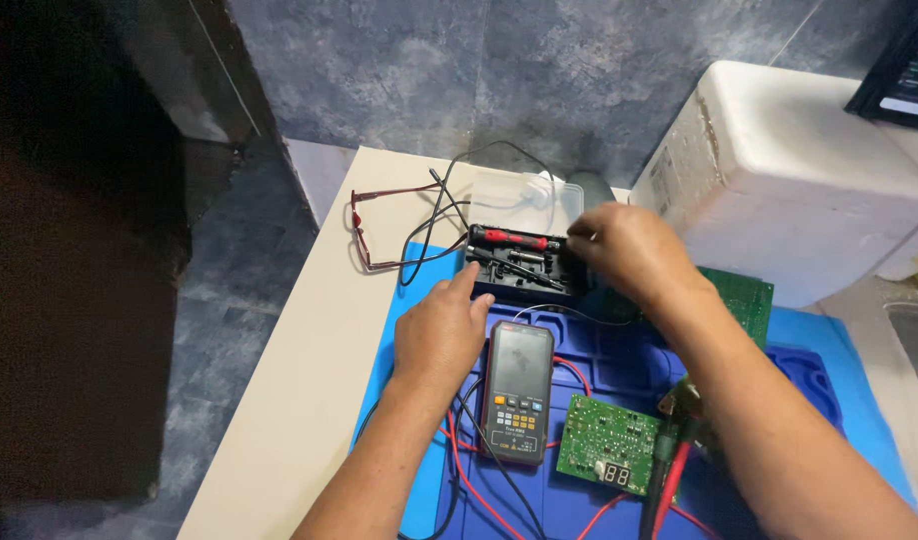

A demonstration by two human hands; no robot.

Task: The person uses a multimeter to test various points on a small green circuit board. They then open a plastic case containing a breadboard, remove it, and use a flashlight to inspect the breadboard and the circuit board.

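An open black screwdriver-bit case (519, 268) lies at the far edge of the blue work mat (619, 355), with a red-handled driver (509, 238) in its top slot and its clear lid (524, 195) folded back. My left hand (441, 330) rests on the mat, its fingertips touching the case's near left corner. My right hand (629, 250) reaches over the case's right end, fingers curled down onto it; what they pinch is hidden. A grey multimeter (519, 390) lies just below the left hand, beside a small green circuit board (609, 442).
Red-framed glasses (364, 225) and black leads (434, 215) lie on the beige table beyond the mat. A white foam box (799, 170) stands at the right, a larger green board (744, 295) under my right forearm. Red and black probe wires (479, 470) cross the mat.
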